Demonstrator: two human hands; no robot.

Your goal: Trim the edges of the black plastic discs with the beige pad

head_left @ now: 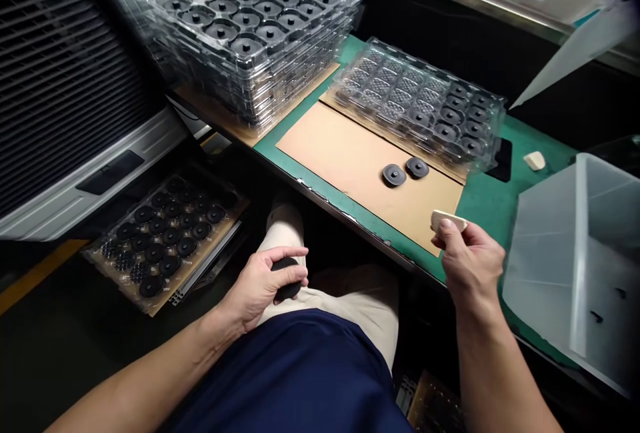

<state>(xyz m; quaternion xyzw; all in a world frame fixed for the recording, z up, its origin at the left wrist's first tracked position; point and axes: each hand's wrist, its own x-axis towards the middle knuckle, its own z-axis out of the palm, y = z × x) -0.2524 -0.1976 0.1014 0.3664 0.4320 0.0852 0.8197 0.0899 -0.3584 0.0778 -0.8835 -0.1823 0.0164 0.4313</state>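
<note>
Disc [289, 291] is in the left hand [265, 280] above the lap [325, 293], thumb and fingers curled round it, index finger out straight. Right hand [474, 258] pinches a pale block [454, 218] between thumb and fingers, at the right edge of the card [345, 150]. Two more discs [394, 175] lie side by side on the card. Clear tray [400, 96] just beyond has discs toward its right end. Second block [535, 161] on green bench [525, 132], right of tray; tray stack [257, 90] at far left, discs in top one
</note>
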